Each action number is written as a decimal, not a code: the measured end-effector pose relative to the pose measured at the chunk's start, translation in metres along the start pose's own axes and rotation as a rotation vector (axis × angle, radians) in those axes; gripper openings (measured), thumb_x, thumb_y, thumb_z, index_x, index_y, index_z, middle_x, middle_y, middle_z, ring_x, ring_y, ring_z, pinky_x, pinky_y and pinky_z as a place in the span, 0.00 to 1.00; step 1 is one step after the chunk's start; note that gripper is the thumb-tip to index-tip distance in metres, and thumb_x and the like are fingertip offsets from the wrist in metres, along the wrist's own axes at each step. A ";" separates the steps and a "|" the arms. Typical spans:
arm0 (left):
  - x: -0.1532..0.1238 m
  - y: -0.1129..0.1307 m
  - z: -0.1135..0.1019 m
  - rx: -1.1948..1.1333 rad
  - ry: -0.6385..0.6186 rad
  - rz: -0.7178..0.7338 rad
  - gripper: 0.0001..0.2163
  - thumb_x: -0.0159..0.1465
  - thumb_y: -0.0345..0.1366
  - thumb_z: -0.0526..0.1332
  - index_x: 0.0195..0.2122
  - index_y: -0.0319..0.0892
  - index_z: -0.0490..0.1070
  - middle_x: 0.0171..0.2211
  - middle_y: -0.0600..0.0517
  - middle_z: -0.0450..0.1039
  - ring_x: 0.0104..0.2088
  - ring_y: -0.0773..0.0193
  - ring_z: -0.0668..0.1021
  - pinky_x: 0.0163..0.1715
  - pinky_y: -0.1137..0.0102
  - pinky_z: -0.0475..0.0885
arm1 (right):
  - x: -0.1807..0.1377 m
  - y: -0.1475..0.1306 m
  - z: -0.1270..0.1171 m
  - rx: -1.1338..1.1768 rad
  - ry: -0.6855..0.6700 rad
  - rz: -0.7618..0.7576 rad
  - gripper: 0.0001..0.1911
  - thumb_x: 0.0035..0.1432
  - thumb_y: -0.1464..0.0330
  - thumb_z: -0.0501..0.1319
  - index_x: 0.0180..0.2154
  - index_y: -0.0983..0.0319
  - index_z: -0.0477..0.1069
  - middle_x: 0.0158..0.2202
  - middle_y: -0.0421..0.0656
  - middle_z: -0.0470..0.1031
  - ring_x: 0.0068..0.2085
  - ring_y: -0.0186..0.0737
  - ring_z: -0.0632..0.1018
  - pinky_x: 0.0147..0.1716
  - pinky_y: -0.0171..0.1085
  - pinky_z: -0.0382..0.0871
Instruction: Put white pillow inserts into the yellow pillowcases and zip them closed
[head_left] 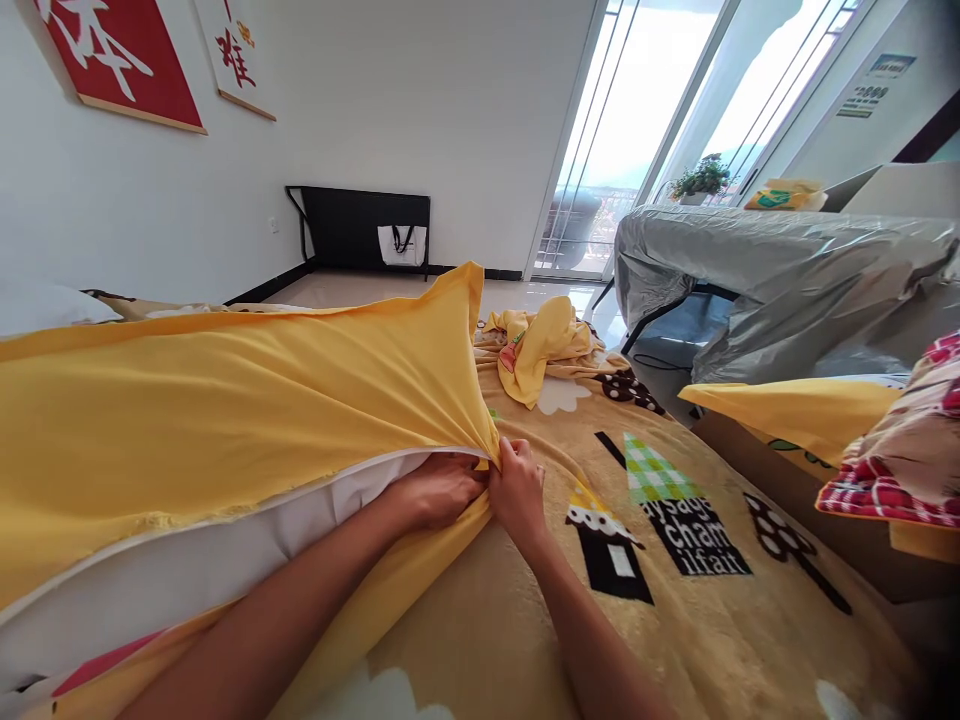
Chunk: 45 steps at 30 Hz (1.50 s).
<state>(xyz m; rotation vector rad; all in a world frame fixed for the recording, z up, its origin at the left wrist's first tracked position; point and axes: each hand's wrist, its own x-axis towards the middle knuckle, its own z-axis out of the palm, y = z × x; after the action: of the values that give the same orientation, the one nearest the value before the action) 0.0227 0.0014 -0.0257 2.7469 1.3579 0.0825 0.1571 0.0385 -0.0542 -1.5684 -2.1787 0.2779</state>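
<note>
A large yellow fabric cover stretches from the left edge to the middle, its long side opening gaping along a white edging. White filling shows through that gap. At the right end of the opening, my left hand reaches in with its fingers curled at the cover's edge; the fingertips are partly hidden. My right hand pinches the same end from outside, thumb uppermost, closed on the yellow fabric. Both hands are almost touching. Underneath lies a tan patterned blanket.
Crumpled yellow cloth lies on the blanket's far end. To the right are a cardboard box with yellow and red plaid fabric, and a plastic-covered piece of furniture. A black panel with a white bag leans by the far wall.
</note>
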 end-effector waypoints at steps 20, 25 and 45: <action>0.003 0.011 -0.003 -0.084 -0.111 -0.162 0.13 0.63 0.29 0.50 0.37 0.40 0.76 0.41 0.46 0.75 0.42 0.56 0.75 0.44 0.64 0.69 | 0.009 0.017 0.002 0.086 -0.257 0.094 0.10 0.44 0.78 0.55 0.28 0.64 0.73 0.33 0.54 0.76 0.38 0.49 0.76 0.32 0.37 0.59; 0.000 0.007 -0.006 -0.038 -0.093 -0.133 0.14 0.63 0.28 0.50 0.39 0.39 0.76 0.45 0.44 0.74 0.46 0.54 0.74 0.48 0.63 0.68 | 0.014 0.019 0.017 0.410 -0.170 0.112 0.07 0.39 0.75 0.53 0.22 0.63 0.68 0.24 0.45 0.73 0.30 0.40 0.72 0.26 0.33 0.56; -0.004 -0.002 0.001 -0.290 0.225 -0.270 0.14 0.63 0.33 0.54 0.48 0.43 0.71 0.52 0.47 0.71 0.51 0.54 0.71 0.53 0.62 0.65 | 0.010 0.007 0.015 1.245 -0.145 0.280 0.11 0.30 0.69 0.56 0.24 0.63 0.68 0.20 0.35 0.65 0.22 0.30 0.63 0.21 0.30 0.55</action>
<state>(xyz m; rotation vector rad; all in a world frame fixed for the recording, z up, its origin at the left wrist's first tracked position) 0.0189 -0.0002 -0.0269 2.3508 1.6119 0.5398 0.1539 0.0514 -0.0683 -1.0502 -1.2754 1.5027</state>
